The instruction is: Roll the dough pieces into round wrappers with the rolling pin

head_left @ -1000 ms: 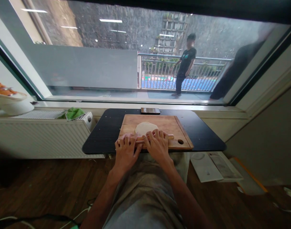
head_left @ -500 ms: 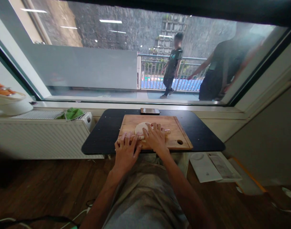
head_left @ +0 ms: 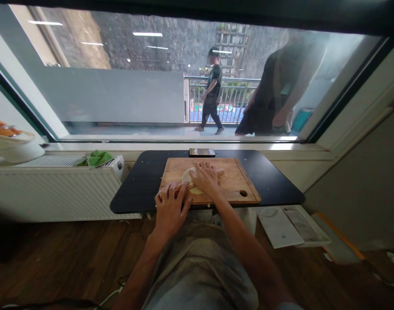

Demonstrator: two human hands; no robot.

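A wooden rolling pin [head_left: 190, 185] lies slantwise across a round, flat piece of pale dough [head_left: 187, 175]. The dough rests on a wooden cutting board [head_left: 231, 181]. My left hand [head_left: 171, 202] is on the pin's near left end, fingers bent over it and thumb apart. My right hand [head_left: 206, 177] lies over the pin's right part, covering some of the dough; the pin's tip pokes out beyond its fingers. Part of the dough shows on the near side of the pin.
The board sits on a small black table [head_left: 274, 189] with a phone-like flat object [head_left: 202, 152] at its back edge. A radiator [head_left: 70, 189] with a green cloth [head_left: 99, 159] stands left. White boxes [head_left: 280, 228] lie low at right. Two people pass outside the window.
My right hand has moved slightly forward and left, and the pin's right end is farther forward. My left hand has barely moved. The people outside have walked left.
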